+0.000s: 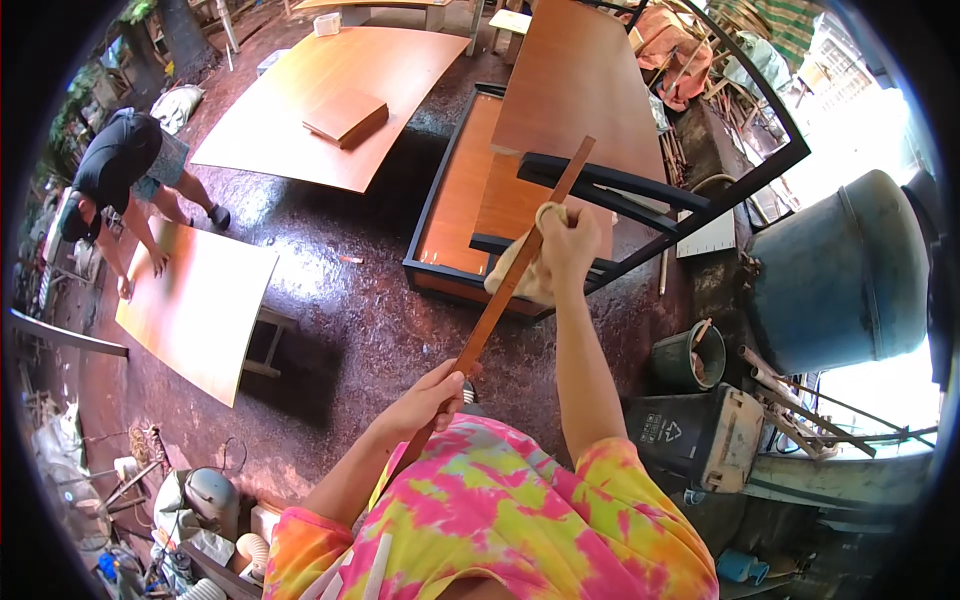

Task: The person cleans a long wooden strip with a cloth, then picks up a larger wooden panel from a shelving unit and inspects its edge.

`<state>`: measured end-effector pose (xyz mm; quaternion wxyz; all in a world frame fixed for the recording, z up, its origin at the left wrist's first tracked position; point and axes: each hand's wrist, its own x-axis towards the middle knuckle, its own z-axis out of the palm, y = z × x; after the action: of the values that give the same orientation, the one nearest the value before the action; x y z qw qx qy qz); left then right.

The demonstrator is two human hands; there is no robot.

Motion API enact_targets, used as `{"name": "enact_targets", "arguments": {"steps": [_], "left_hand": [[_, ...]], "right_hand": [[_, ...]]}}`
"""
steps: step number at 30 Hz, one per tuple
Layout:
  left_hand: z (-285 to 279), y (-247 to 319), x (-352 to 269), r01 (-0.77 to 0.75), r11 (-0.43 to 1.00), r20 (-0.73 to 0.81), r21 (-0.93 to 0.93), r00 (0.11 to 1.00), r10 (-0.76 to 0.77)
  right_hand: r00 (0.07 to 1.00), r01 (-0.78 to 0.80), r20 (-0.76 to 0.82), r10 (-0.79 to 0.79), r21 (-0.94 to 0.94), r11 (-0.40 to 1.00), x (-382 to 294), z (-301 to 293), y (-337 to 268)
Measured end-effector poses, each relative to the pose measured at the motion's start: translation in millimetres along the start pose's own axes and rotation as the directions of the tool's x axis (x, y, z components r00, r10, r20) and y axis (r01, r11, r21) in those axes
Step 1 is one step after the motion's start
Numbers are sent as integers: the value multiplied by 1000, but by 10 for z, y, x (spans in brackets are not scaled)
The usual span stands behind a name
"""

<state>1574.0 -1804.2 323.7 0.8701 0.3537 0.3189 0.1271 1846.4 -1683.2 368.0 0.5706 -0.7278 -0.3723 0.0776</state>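
A long, narrow wooden strip runs from beside my torso up and away to the right. My left hand grips its lower part, close to my shirt. Higher up, my right hand holds a pale cloth against the strip, with part of the cloth wrapped over its edge. The strip's far end crosses in front of a black frame and wood-faced panels. Its near end is partly hidden by my left hand and clothing.
At left, a person bends over a wood-faced sheet. Another large sheet bears a stack of small panels. To the right stand a big blue drum, a green bucket and a black bin. A tank sits lower left.
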Motion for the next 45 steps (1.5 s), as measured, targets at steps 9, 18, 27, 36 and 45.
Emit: {"name": "enact_targets", "arguments": {"steps": [9,18,27,36,45], "left_hand": [[-27,-19,50,6,999,11,-49,1000,-5],[-72,-113,85,27,1000,-7,-6,1000,-27],[-322,-638,-594,-153,987,8,41,988,153],[-316,-734,-732,-10,1000,-120,29,993,13],[-284,-777,-704,-62,993,-120,102,990,74]], "right_hand": [[994,10,106,-11,11,1000,-673,-101,187],[998,16,-53,-24,-142,990,656,96,185],[998,-55,-13,54,-202,978,755,99,71],[988,18,147,-38,131,991,-613,-13,224],[997,62,48,-61,-37,997,-78,39,88]]}}
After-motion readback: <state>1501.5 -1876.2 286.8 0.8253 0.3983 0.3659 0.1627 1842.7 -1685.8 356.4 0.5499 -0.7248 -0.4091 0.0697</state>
